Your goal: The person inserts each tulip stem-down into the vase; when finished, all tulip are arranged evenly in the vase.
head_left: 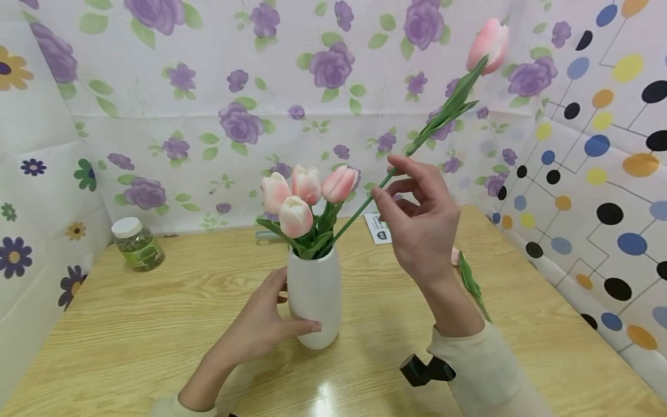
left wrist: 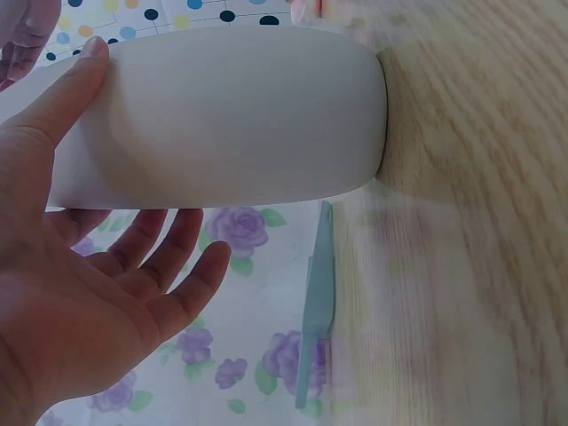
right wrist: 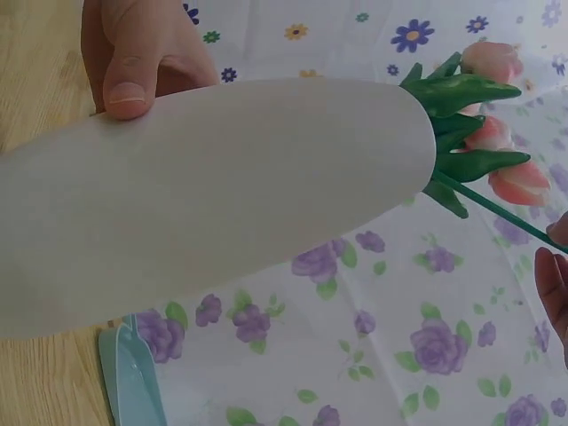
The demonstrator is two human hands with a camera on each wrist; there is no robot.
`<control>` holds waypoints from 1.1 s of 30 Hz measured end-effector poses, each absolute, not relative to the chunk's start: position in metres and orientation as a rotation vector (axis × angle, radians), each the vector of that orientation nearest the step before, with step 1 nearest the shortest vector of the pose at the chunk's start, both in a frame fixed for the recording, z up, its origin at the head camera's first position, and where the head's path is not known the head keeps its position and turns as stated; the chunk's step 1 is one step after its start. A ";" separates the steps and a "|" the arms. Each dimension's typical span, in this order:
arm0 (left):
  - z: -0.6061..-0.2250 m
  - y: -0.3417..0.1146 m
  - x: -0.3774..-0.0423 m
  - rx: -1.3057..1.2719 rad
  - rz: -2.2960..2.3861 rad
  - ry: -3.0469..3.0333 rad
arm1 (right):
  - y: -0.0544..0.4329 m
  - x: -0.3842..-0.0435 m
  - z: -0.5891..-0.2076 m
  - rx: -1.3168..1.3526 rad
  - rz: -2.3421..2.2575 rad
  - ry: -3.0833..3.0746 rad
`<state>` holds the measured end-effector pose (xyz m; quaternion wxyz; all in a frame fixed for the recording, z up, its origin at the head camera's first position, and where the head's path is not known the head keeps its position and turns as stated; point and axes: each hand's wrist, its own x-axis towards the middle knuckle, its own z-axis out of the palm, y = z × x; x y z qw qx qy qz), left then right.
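Observation:
A white vase (head_left: 314, 295) stands on the wooden table with several pink-and-white tulips (head_left: 306, 184) in its mouth. My left hand (head_left: 263, 321) holds the vase from the left, thumb across its front and fingers round the far side; the left wrist view shows the thumb (left wrist: 75, 93) against the wall. A further long-stemmed pink tulip (head_left: 449, 110) slants up to the right, its lower stem end inside the vase mouth. Thumb and fingertips of my right hand (head_left: 424, 217) pinch that green stem. Inside the vase, the stem's end is hidden.
Another tulip (head_left: 471, 281) lies on the table right of my right forearm, partly covered by it. At the back left stands a white-lidded jar (head_left: 136, 244). A small printed card (head_left: 376, 229) and a pale blue slender object (left wrist: 319, 302) lie behind the vase. Patterned cloths line the surroundings.

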<state>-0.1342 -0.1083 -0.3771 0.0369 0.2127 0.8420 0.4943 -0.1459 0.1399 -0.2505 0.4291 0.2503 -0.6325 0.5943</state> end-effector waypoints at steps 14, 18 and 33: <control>-0.378 -0.109 -0.134 0.659 1.534 2.589 | 0.136 -0.143 -0.235 0.828 1.381 -1.646; -0.378 -0.108 -0.135 0.665 1.535 2.585 | 0.133 -0.139 -0.237 0.836 1.367 -1.727; -0.376 -0.108 -0.134 0.636 1.527 2.592 | 0.122 -0.132 -0.277 0.857 1.388 -1.799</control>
